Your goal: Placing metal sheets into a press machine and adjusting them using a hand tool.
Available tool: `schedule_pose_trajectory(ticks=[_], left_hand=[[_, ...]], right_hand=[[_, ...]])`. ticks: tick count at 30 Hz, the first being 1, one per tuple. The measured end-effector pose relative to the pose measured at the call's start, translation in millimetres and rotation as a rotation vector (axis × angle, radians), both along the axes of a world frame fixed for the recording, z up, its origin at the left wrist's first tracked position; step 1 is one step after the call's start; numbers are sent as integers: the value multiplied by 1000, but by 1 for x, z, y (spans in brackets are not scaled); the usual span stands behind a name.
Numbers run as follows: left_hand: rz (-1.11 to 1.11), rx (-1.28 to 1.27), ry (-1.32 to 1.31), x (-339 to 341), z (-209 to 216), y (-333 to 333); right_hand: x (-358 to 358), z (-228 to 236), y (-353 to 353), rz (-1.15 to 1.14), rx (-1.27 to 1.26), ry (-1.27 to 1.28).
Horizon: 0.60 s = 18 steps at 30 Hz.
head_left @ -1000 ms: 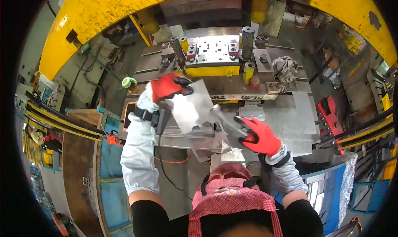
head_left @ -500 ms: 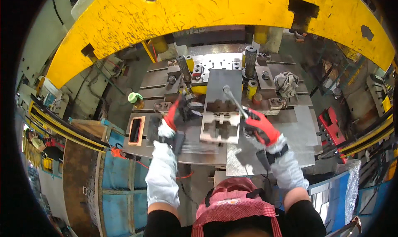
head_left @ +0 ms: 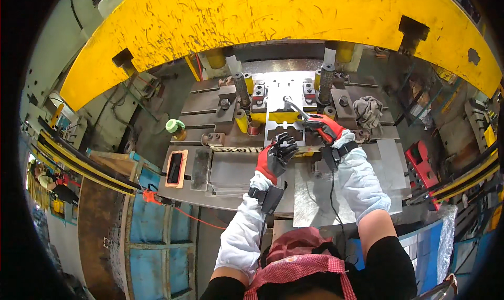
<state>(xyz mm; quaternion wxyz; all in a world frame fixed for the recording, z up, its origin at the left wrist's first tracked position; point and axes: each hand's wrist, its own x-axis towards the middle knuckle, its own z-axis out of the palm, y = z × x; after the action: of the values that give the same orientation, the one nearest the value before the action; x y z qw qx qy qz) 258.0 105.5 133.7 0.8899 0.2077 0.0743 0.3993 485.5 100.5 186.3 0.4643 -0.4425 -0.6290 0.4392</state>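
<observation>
Gloved right hand (head_left: pixel 324 127) wrapped around a metal rod (head_left: pixel 296 107), its tip over a metal sheet (head_left: pixel 276 102) with cutouts, sheet reaching onto the yellow-sided die (head_left: pixel 258 116), left hand (head_left: pixel 276 157) at its near end, whether pinching I can't tell

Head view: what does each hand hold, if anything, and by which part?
The right hand holds the rod by its near end. The left hand is at the sheet's near edge; whether it grips cannot be told.
</observation>
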Motion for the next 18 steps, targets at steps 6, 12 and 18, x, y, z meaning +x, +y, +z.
schedule_pose_trajectory(ticks=[6, 12, 18], left_hand=[[-15, -59, -20, 10, 0, 4], [91, -102, 96, 10, 2, -1], [53, -164, 71, 16, 6, 3]], right_hand=[[-9, -8, -11, -440, -34, -128], [-30, -32, -156, -850, -26, 376], [47, -208, -297, -1418, -203, 83]])
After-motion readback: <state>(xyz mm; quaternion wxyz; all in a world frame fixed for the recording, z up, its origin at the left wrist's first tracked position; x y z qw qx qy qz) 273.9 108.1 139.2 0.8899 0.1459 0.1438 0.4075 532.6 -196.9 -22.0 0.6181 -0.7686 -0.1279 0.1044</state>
